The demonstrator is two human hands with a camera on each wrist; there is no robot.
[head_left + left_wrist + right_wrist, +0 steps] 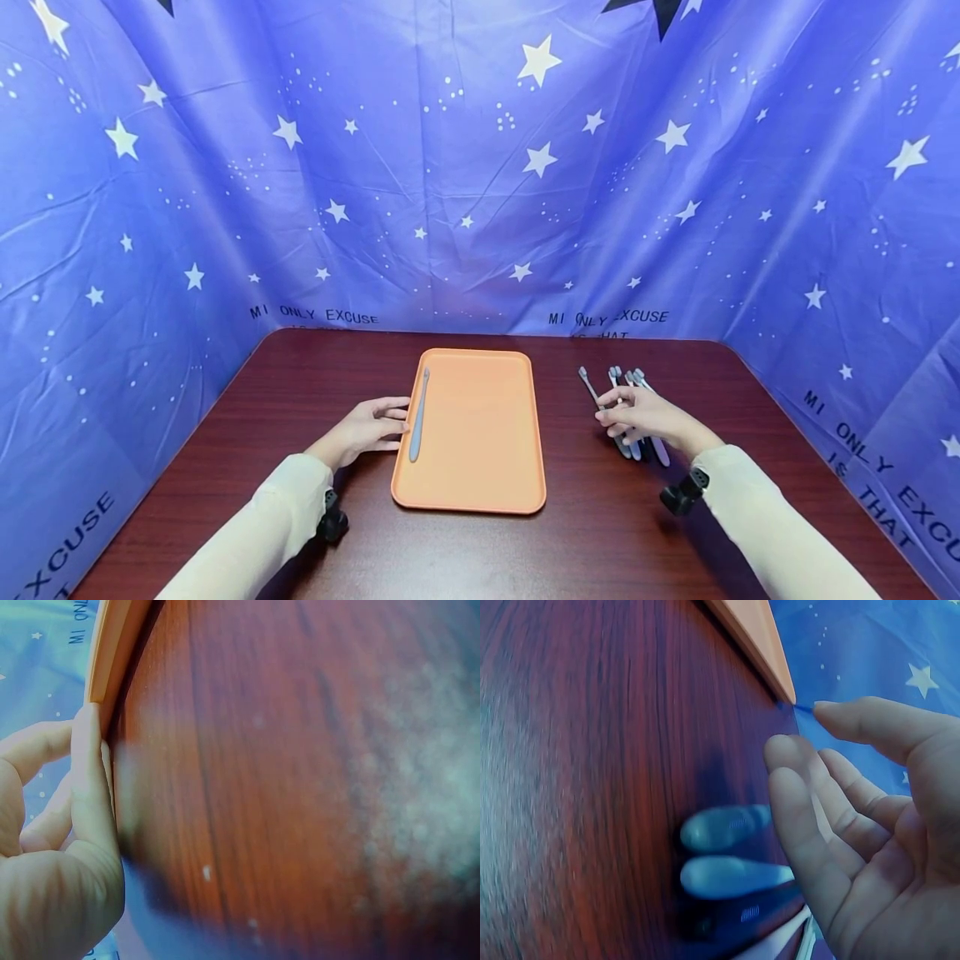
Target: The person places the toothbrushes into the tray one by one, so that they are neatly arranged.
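Observation:
An orange tray point(480, 433) lies on the table, with one grey-blue toothbrush point(418, 425) lengthwise along its left side. My left hand point(367, 429) is at the tray's left edge; its fingertips touch the rim, as the left wrist view also shows at the tray wall point(112, 660). Right of the tray, several toothbrushes point(660, 450) lie side by side, heads away from me. Over them hovers my right hand point(645, 414), thumb and fingers apart. In the right wrist view, toothbrush handles point(731, 877) lie under the fingers, and nothing is pinched. The hand hides the handles' middle parts.
The dark reddish wooden table point(315, 367) reaches back to a blue curtain point(480, 167) with white stars, which also encloses both sides. Black wrist cameras point(682, 492) sit below both wrists.

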